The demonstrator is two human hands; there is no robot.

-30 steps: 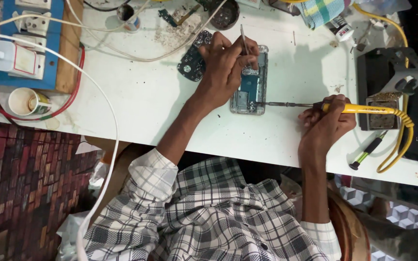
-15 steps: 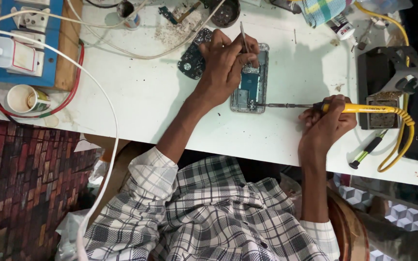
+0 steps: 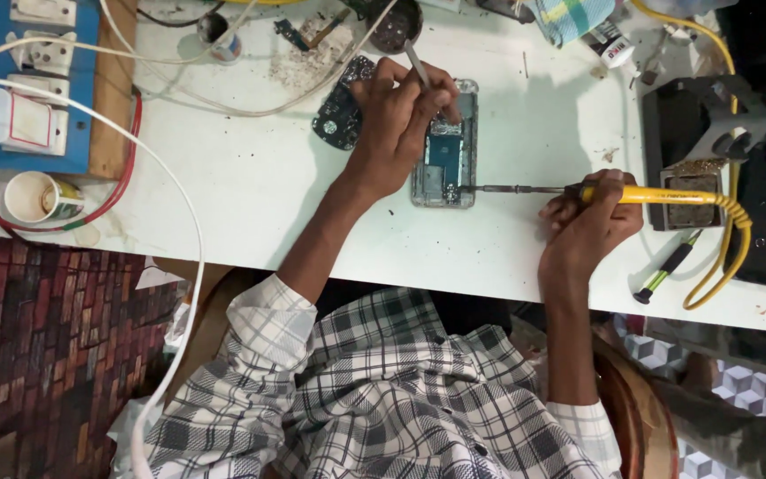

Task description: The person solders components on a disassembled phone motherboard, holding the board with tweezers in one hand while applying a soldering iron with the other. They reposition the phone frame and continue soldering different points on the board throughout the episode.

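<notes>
Just beside left hand [image 3: 396,111], opened phone [image 3: 443,164] (iron-tipped).

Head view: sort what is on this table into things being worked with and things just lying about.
In use:
- opened phone, under the left hand
- tweezers, pinched in the left hand
- soldering iron, in the right hand, tip at the phone

Lying about:
- paper cup
- power strip
- screwdriver
- loose phone part
- checked cloth

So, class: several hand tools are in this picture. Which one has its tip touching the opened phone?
The yellow-handled soldering iron, held in the right hand; the green-and-black screwdriver lies unused.
</notes>
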